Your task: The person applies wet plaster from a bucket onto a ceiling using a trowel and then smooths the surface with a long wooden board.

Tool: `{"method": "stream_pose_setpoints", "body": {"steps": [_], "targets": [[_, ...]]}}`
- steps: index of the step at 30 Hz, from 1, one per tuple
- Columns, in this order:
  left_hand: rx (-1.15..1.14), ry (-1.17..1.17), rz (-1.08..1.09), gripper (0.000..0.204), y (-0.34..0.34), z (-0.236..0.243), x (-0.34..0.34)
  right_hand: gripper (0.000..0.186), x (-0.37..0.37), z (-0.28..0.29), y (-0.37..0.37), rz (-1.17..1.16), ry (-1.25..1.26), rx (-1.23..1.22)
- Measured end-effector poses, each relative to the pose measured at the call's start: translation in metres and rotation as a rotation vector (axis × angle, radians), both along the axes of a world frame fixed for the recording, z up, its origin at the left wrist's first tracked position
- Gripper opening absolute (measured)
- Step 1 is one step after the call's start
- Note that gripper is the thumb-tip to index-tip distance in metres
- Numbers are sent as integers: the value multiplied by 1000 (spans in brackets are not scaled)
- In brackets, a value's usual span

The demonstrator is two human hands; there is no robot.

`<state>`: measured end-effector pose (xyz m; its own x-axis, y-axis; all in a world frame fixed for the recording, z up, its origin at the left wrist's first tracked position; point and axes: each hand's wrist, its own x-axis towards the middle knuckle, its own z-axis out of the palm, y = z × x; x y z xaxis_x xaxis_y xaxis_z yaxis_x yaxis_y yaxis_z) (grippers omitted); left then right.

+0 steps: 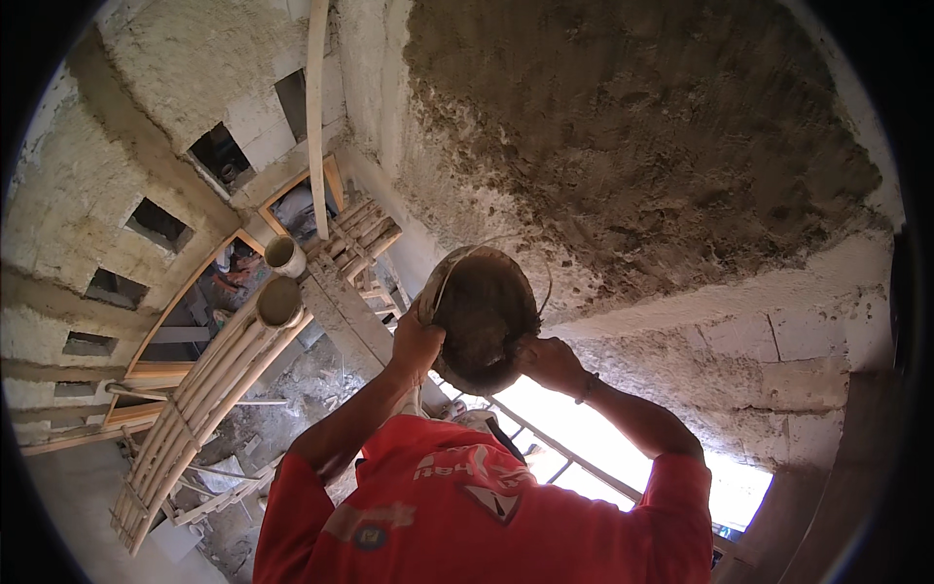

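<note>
A round bucket point(530, 292), coated with dried mortar, is held up in front of me with its mouth facing my way. Grey-brown wet mortar point(484, 326) lies inside it. My left hand point(418, 341) grips the left side of the rim. On the lower right side, my right hand point(553, 364) is closed on the rim; some of its fingers are hidden. A thin wire handle curves out past the bucket's right edge. Beyond the bucket, a broad patch of dark wet plaster point(662, 127) covers the upper part of the wall.
At left is a bamboo platform point(199, 404) with two round containers point(279, 302) at its end. A pole point(317, 117) rises behind it. Rubble point(292, 384) covers the floor below. Part of another person point(233, 265) shows through a wood-framed opening. Bright light enters low at right.
</note>
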<state>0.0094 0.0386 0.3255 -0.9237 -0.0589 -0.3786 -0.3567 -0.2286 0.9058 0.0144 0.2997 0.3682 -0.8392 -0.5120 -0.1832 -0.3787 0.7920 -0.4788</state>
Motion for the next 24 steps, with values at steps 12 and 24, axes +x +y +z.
{"method": "stream_pose_setpoints", "body": {"steps": [12,24], "targets": [[108,-114,71,56,-26,16,-11,20,-21,-10,7,161,157,218],[44,-118,330,52,-96,-56,3,31,-105,96,-90,103,-99,-57]]}}
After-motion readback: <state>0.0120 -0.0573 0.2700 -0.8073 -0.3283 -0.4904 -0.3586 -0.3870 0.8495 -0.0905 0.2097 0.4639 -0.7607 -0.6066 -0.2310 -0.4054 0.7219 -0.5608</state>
